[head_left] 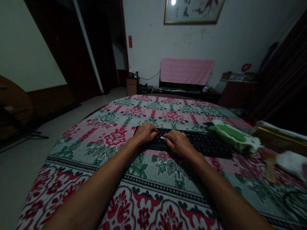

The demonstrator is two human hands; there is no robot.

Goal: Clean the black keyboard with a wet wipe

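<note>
A black keyboard (pixel 203 142) lies across a bed covered by a floral red, green and white spread (pixel 134 111). My left hand (pixel 144 133) rests on the keyboard's left end with its fingers curled down over the keys. My right hand (pixel 177 142) sits just right of it on the keys, fingers pinched on a small white object (pixel 162 138) that I cannot make out. Both forearms reach in from the bottom of the view.
A green and white packet (pixel 233 135) lies against the keyboard's right end. A flat box (pixel 279 137), a white cloth (pixel 291 163) and a wooden handle (pixel 270 166) lie at the right. A pink-covered TV stand (pixel 187 72) stands at the far wall; bare floor (pixel 24 166) lies left.
</note>
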